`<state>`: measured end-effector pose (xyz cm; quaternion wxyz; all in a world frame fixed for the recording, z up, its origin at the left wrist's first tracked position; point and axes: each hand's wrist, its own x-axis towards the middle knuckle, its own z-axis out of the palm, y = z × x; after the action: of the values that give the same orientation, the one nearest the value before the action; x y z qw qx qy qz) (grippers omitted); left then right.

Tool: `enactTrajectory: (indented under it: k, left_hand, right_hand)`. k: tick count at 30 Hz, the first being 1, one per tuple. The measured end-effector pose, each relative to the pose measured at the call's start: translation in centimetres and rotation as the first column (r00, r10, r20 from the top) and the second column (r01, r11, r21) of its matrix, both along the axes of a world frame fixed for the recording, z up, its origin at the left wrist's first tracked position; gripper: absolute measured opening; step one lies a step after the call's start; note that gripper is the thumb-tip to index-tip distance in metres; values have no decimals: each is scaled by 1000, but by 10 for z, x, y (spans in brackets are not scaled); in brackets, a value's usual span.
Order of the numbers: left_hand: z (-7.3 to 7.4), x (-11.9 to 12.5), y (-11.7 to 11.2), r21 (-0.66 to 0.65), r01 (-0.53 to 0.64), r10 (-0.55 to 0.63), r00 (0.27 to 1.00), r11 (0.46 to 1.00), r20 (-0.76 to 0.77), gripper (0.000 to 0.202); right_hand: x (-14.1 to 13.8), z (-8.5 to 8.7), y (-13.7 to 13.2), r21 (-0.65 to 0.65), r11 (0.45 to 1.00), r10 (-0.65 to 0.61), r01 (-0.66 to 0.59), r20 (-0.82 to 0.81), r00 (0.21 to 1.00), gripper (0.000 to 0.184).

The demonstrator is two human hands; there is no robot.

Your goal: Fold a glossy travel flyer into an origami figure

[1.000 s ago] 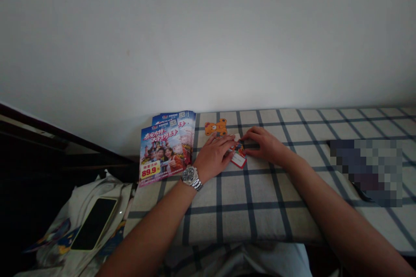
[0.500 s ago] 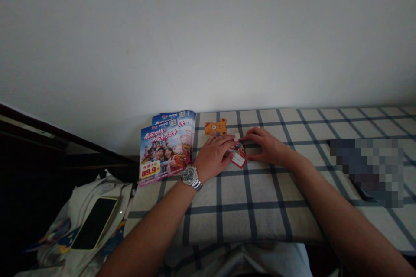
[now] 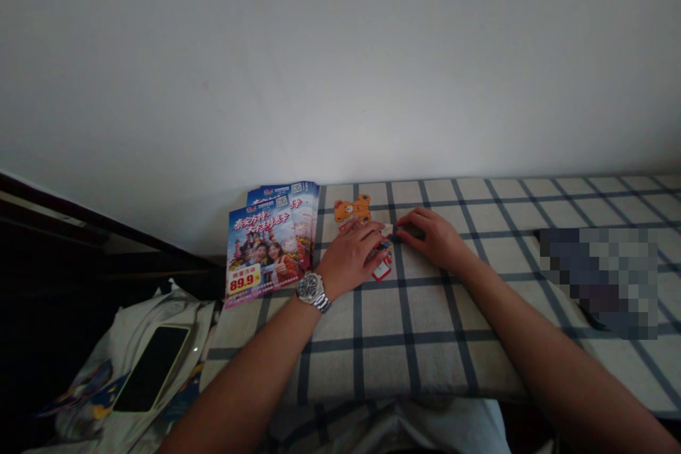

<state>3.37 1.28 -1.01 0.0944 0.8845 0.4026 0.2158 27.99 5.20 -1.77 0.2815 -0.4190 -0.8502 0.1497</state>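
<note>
A small colourful paper (image 3: 381,271) with a red and white edge lies on the checked cloth, mostly hidden under my left hand (image 3: 352,252). That hand rests flat over it, fingers stretched out, with a metal watch on the wrist. From the right, my right hand (image 3: 428,237) meets the paper's upper right corner, its thumb and fingertips drawn together there in a pinch. Just beyond my left fingers is an orange teddy bear picture (image 3: 352,208).
Several blue and pink leaflets (image 3: 263,248) lie in an overlapping pile left of my hands. The checked cloth (image 3: 425,326) covers the table up to the wall (image 3: 362,71). A phone (image 3: 152,369) lies on white fabric at lower left. A dark, partly blurred-out object (image 3: 579,277) lies at right.
My right hand has shifted slightly left and its thumb and fingers have closed together at the paper. Less of the paper shows on its right side. My left hand stays in place.
</note>
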Motion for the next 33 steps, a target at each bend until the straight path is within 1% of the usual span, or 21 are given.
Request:
enactTrajectory:
  k: [7, 15, 24, 33]
  left_hand:
    - [-2, 1, 1, -9, 50, -50, 999, 999, -8, 24]
    - [0, 1, 1, -32, 43, -42, 999, 999, 28, 21]
    - [-2, 1, 1, -29, 45, -44, 998, 999, 39, 23]
    - [-1, 1, 1, -31, 39, -38, 999, 999, 39, 21]
  right_hand:
    - [-4, -3, 2, 31, 999, -9, 9, 17, 1000, 8]
    - [-6, -2, 2, 37, 999, -16, 15, 21, 1000, 5]
    - [-10, 0, -1, 43, 997, -72, 71, 32, 997, 5]
    - [-11, -4, -1, 44, 992, -122, 120, 48, 991, 4]
